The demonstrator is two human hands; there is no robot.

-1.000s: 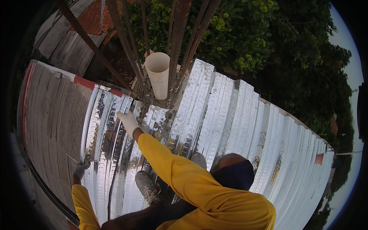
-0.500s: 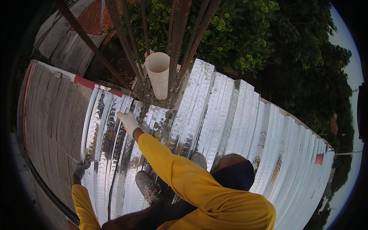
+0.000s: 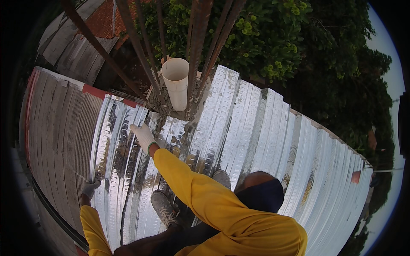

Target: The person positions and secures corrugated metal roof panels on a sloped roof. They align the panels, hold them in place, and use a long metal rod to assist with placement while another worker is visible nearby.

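Ribbed silvery metal decking sheets [image 3: 113, 194] lie side by side under me. My left hand [image 3: 90, 188], in a greyish glove, is closed on the left edge of the outermost sheet, its fingertips partly hidden. Farther up, my right hand [image 3: 144, 135], in a whitish glove with a green cuff, has its fingers closed at a raised rib of the decking. Between my arms, a grey laced shoe [image 3: 164, 209] rests on the metal. My other shoe [image 3: 222, 178] stands farther right, beside my bent knee [image 3: 258, 181].
Rusty rebar [image 3: 198, 47] rises around a whitish pipe [image 3: 176, 83] ahead, at the decking's far edge. Grey wooden boards [image 3: 55, 123] border the decking at left, with a reddish edge strip [image 3: 92, 90]. Leafy trees [image 3: 269, 38] stand beyond.
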